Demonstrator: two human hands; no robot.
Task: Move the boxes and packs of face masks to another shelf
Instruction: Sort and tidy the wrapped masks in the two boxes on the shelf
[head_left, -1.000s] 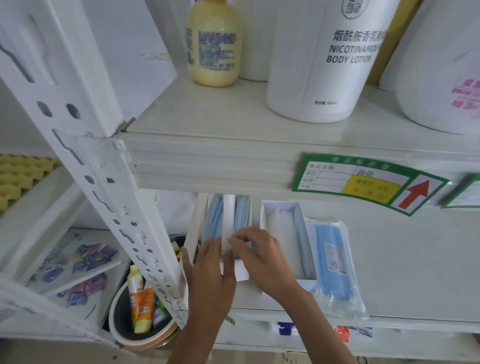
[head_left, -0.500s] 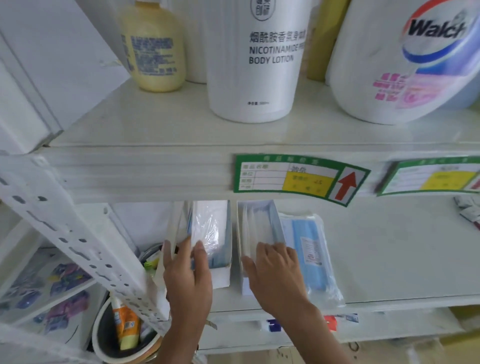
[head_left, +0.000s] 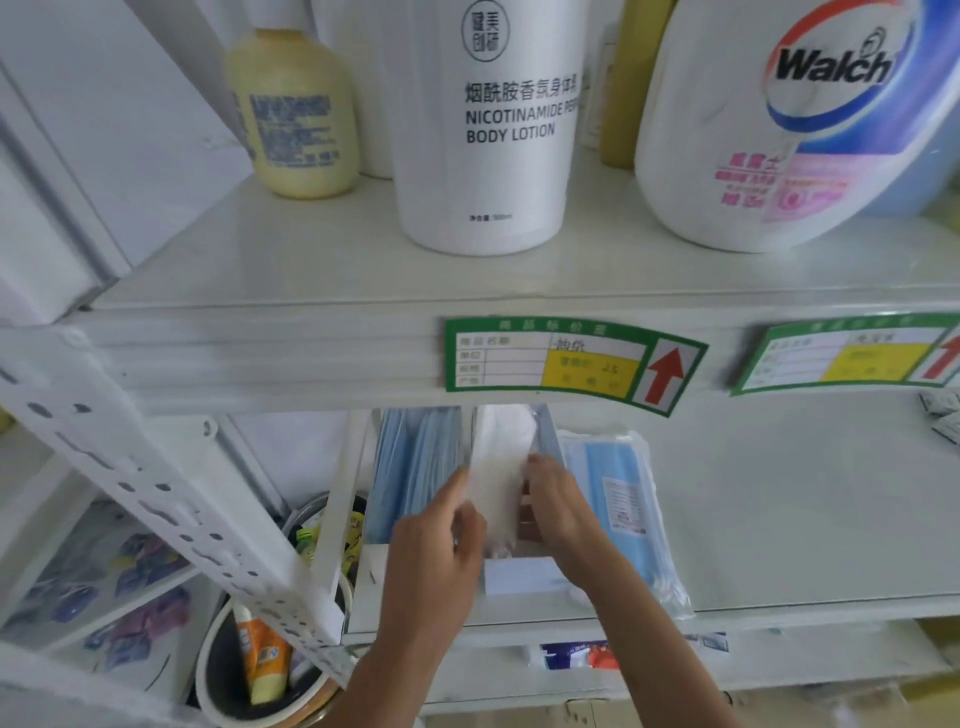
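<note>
On the lower shelf (head_left: 779, 519) an open white box of blue face masks (head_left: 415, 467) stands at the left. Beside it is a second white box (head_left: 524, 577). A white pack of masks (head_left: 501, 467) is tilted over that second box. My left hand (head_left: 436, 556) pinches the pack's left edge and my right hand (head_left: 563, 514) grips its right side. A clear pack of blue masks (head_left: 623, 499) lies flat just right of my right hand. The boxes' far ends are hidden under the upper shelf.
The upper shelf (head_left: 311, 275) carries a yellow bottle (head_left: 296, 114), a white body lotion bottle (head_left: 488, 124) and a Walch jug (head_left: 789, 119). Green price tags (head_left: 571, 364) hang on its front edge. A perforated white post (head_left: 171, 499) slants at left, above a bucket of tubes (head_left: 260, 670). Small sachets (head_left: 943, 415) lie at far right.
The white pack has gone from the left box to above the second box, and both hands now hold it. The left box shows its blue masks. The view shifted slightly.
</note>
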